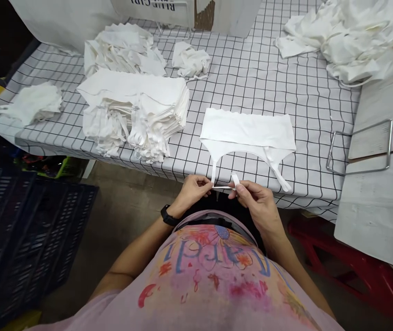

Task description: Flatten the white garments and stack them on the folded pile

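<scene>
A white strapped top (248,128), like a camisole or bra top, lies flat on the checked tablecloth with its straps toward me. My left hand (196,191) pinches the end of its left strap at the table's front edge. Between my hands a short piece of the strap is stretched. My right hand (255,197) is closed on the strap's other part, and a small white loop stands up from its fingertips. The top's right strap (280,177) lies loose on the cloth.
Left of the top sits a thick stack of similar white garments (137,92), with a crumpled heap (124,48) behind. Another white pile (362,37) lies back right. A metal wire stand (358,147) rests by a cardboard box (383,202). A red stool (348,262) stands below.
</scene>
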`<state>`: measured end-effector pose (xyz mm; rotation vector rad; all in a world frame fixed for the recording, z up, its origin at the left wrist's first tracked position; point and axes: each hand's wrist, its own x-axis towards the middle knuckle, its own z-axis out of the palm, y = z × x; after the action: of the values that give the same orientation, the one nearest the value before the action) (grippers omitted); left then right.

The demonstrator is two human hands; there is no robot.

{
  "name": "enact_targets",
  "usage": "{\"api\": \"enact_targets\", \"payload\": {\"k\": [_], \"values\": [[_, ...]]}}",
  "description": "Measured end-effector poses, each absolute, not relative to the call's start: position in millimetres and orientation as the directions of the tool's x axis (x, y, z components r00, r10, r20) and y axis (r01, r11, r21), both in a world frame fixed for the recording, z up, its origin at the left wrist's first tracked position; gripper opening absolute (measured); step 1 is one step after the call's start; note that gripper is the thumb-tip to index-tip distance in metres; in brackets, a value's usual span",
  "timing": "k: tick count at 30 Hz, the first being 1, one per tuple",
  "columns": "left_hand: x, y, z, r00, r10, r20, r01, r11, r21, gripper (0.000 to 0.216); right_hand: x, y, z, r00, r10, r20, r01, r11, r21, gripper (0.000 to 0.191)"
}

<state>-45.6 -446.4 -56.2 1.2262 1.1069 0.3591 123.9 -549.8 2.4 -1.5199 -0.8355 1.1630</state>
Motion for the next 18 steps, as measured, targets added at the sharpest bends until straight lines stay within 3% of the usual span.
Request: {"api": "enact_targets", "payload": {"k": [4,8,10,13,18], "values": [[-52.1,-441.3,-52.6,0.497,0.715,-0.491,0.431,0.288,0.855,0.024,124.3,-538.4,-7.3,0.346,0.918,-0.195,-0.067,-0.183,-0.981,0.020],[-56.0,-431.9,-30.0,0.579,0.727,-0.370,0.522,0.019,0.853,0.040,124.6,-526.8,-13.7,0.328,0.906,-0.270,-0.205,-0.210,-0.956,0.018],[-51.8,-426.0,-14.1,0.591,0.767,-0.251,0.482,-0.086,0.872,0.039,125.4,-521.3,-13.9,0.305,0.895,-0.324,-0.260,-0.249,-0.933,0.022],[-37.8,-416.0,4.0,0.563,0.819,-0.112,0.332,-0.101,0.938,0.025,126.6,-514.4,-11.5,0.294,0.882,-0.368,-0.302,-0.279,-0.911,0.029],[-17.4,-401.8,7.2,0.612,0.783,-0.108,0.204,-0.024,0.979,0.017,129.0,-508.9,-7.5,0.240,0.891,-0.386,-0.280,-0.318,-0.906,0.033]]}}
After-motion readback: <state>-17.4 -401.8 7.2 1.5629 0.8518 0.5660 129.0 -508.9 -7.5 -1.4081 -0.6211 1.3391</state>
